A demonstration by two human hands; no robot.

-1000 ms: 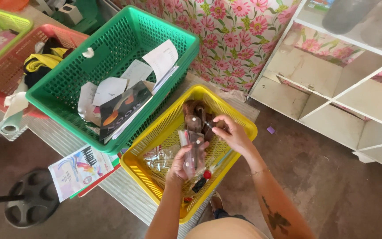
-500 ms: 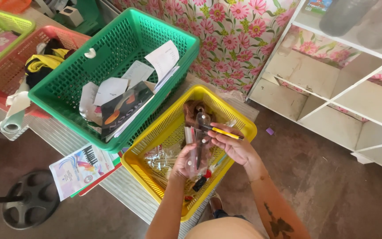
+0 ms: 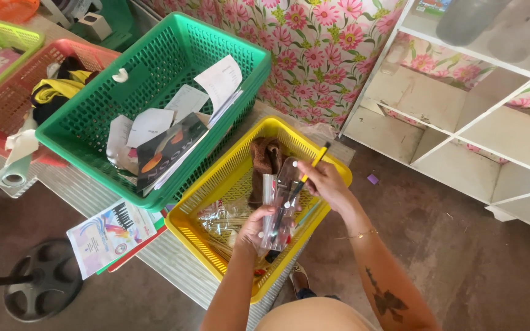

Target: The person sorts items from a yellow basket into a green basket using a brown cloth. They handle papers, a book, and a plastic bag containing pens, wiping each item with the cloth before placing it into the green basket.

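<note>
My left hand (image 3: 254, 233) grips a clear plastic pouch (image 3: 280, 205) with pens inside, held upright over the yellow basket (image 3: 200, 236). A yellow and black pencil (image 3: 313, 164) sits in my right hand (image 3: 326, 184), its lower end at the pouch's open top. Inside the basket lie a brown cloth (image 3: 265, 160) and a crumpled clear plastic bag (image 3: 222, 216).
A green basket (image 3: 173, 67) with papers and a dark booklet stands to the left, beside a red basket (image 3: 13, 92) with clothes. A magazine (image 3: 111, 236) lies on the bench edge. White shelves (image 3: 461, 122) stand at right. A round black stand base (image 3: 38, 279) rests on the floor.
My right hand has lifted the yellow pencel from level to steeply tilted, with its lower end now at the pouch mouth. The left hand keeps holding the pouch.
</note>
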